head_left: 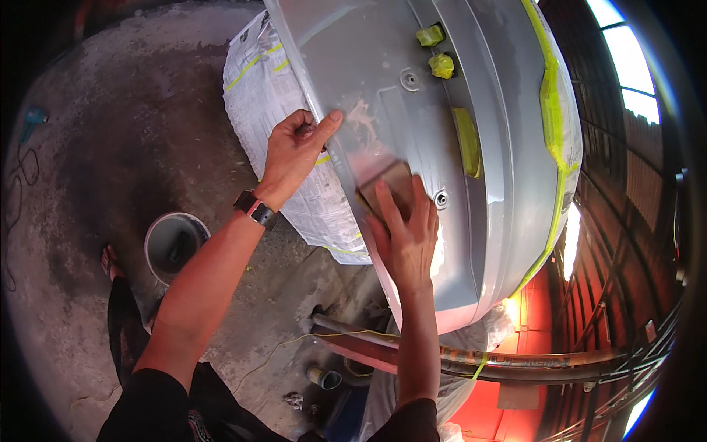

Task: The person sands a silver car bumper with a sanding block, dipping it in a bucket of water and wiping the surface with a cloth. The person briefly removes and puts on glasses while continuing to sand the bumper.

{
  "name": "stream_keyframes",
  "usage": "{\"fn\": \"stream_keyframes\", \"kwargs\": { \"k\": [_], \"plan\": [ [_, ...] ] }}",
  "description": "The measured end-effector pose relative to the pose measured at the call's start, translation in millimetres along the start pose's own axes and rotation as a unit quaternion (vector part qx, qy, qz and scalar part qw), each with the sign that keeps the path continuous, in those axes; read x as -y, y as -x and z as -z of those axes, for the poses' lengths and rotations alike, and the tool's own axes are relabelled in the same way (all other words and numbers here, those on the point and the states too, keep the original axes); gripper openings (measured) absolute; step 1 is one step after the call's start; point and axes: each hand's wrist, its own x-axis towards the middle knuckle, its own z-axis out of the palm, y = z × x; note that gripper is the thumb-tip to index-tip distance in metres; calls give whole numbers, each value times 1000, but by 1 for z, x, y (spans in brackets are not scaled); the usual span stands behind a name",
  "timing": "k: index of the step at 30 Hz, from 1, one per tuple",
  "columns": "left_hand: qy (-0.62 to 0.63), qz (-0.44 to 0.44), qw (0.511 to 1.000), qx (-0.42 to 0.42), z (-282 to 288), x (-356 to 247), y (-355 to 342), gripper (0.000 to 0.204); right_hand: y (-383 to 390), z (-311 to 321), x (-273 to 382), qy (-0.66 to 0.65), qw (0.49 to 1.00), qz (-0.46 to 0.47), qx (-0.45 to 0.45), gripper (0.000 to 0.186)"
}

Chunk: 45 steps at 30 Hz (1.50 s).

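Holding a brown rectangular block (pixel 398 183) against a smooth curved grey panel (pixel 346 59), clasped beneath the spread fingers of the right hand (pixel 405 239). Lying directly under those fingertips, blurred, and slightly apart from the left hand (pixel 298 151), down and to its right. Hard to tell the long axis under the fingers. Pinching the panel's left edge with the left hand, thumb on top. Shining, with a pale patch above the block and 2 wrapped yellow-green wads (pixel 442 66) farther up. Beyond, below: stained grey concrete floor (pixel 88 125), round grey bucket (pixel 166 227).
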Motion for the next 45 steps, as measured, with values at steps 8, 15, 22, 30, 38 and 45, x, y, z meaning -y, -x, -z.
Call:
{"fn": "stream_keyframes", "kwargs": {
  "k": [8, 15, 22, 30, 38, 45],
  "plan": [
    [94, 46, 993, 49, 12, 7, 21, 35, -28, -6, 8, -5, 1000, 15, -7, 68],
    [101, 43, 992, 60, 9, 14, 20, 33, -71, -15, 12, 22, 998, 43, -43, 68],
    [91, 46, 993, 55, 11, 13, 18, 32, -31, -7, 19, 5, 1000, 13, -5, 66],
    [96, 47, 993, 56, 11, 5, 20, 33, -31, -13, 17, 33, 999, 21, -26, 70],
    [92, 72, 993, 21, -6, 5, 35, 36, -90, -6, 14, 0, 999, 23, -49, 56],
    [94, 41, 993, 66, -3, 20, 39, 42, 11, 7, 1, 2, 1000, 14, -2, 67]
  ]
}}
